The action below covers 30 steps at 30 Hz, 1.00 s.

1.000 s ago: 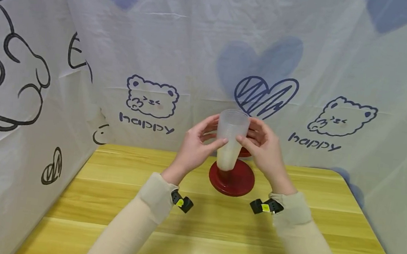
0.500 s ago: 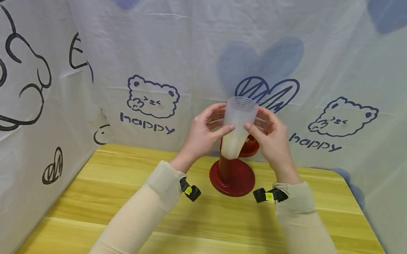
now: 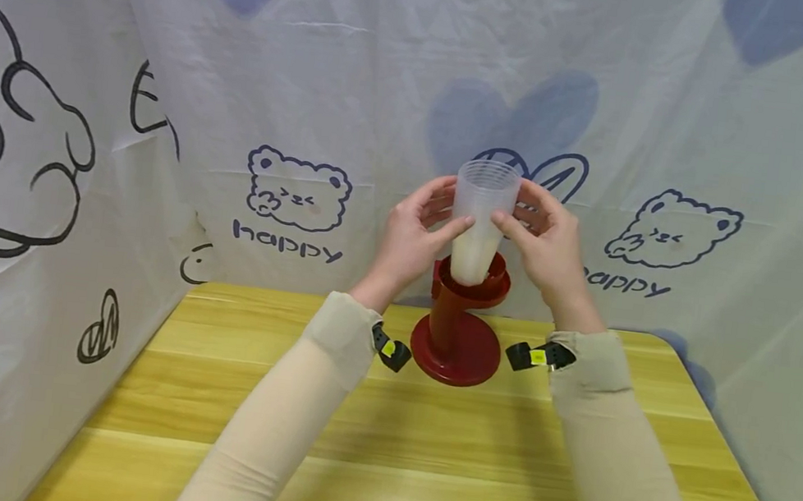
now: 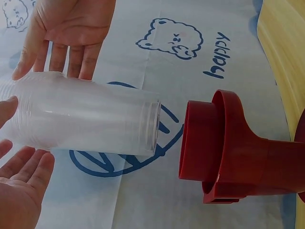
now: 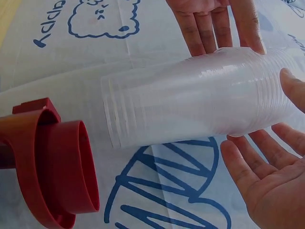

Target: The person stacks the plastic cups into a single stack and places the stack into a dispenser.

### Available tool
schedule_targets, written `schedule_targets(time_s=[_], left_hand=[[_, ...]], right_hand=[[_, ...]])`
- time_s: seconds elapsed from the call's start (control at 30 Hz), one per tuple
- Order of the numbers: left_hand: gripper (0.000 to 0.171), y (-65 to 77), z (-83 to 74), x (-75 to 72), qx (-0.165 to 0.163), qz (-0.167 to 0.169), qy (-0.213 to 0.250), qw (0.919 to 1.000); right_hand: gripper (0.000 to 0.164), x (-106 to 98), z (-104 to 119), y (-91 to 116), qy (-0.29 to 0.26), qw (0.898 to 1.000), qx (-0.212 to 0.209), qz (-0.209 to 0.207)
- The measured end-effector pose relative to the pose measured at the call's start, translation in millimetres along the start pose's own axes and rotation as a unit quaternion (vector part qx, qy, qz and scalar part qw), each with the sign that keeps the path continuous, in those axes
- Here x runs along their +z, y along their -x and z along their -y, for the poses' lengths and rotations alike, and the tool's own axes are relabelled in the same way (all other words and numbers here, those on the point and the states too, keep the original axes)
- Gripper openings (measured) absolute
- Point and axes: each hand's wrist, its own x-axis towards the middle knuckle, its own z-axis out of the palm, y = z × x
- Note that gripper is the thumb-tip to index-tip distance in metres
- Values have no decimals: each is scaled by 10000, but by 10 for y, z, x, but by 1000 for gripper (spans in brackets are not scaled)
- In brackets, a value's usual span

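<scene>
A stack of clear plastic cups (image 3: 481, 206) is held upright between both hands, its narrow end down. My left hand (image 3: 413, 239) grips the left side and my right hand (image 3: 549, 243) the right, thumbs in front and fingers behind. Below the stack stands a red holder (image 3: 444, 321) with a round base and a ring-shaped top. In the head view the stack's bottom overlaps the ring. Both wrist views show a gap between the cup bottoms (image 4: 150, 124) and the red ring (image 5: 71, 167).
The holder stands near the back edge of a wooden table (image 3: 392, 464). Close behind hangs a white cloth (image 3: 389, 100) printed with bears and hearts, and another cloth side (image 3: 14, 322) borders the table on the left.
Both hands have raised the cup stack and moved it slightly right and away, from in front of the holder to above its ring. The holder has stayed in place.
</scene>
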Motion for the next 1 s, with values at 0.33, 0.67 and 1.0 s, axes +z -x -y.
schedule_targets(time_s=[0.33, 0.67, 1.0], left_hand=[[54, -160, 63, 61, -143, 83, -55, 9998], [54, -225, 160, 144, -227, 384, -301, 9986], [68, -180, 297, 163, -693, 890, -494, 9924]], right_hand=[[57, -32, -89, -119, 28, 9999, 158, 6], [56, -44, -208, -171, -17, 9997, 243, 32], [58, -18, -390, -181, 26, 9990, 440, -1]])
